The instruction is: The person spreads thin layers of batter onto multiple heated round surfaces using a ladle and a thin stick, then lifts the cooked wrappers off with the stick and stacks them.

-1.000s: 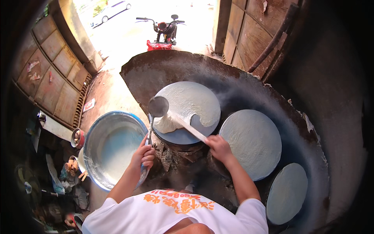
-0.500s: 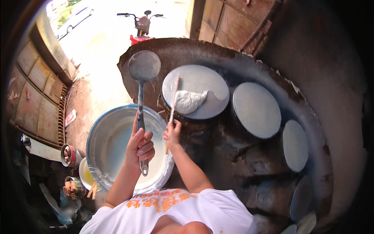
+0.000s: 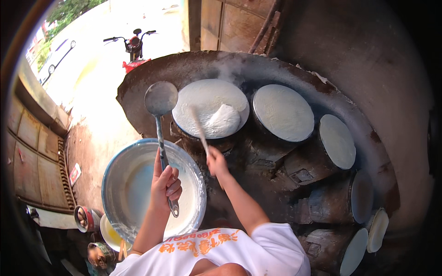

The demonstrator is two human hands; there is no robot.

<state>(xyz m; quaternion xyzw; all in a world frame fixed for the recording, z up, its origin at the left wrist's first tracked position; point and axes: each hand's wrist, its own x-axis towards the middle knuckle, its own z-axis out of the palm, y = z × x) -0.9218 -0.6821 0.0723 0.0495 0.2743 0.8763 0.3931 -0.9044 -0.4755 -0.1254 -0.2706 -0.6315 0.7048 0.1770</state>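
My left hand [image 3: 166, 185] is closed around the handle of a metal ladle [image 3: 161, 98], holding it upright with the round bowl at the top. Below the ladle stands a large basin [image 3: 108, 172] with pale batter in it. My right hand [image 3: 217, 163] grips a thin wooden batter spreader [image 3: 200, 126], its far end blurred over the nearest round griddle [image 3: 216, 137]. White batter coats most of that griddle's top, and a thick mound of batter [image 3: 225, 120] sits to the right of the spreader.
More round drum-like griddles with pale tops, such as this griddle [image 3: 283, 112], curve away to the right. A dark curved metal rim [image 3: 258, 64] runs behind them. Tins [image 3: 86, 218] and a yellowish bowl [image 3: 110, 233] stand at lower left. A parked two-wheeler [image 3: 134, 46] is beyond.
The view has swung rightward. The spreader has moved over the griddle, batter now covers more of its top, and the mound looks more compact. Steam shows behind it. My left hand still holds the ladle.
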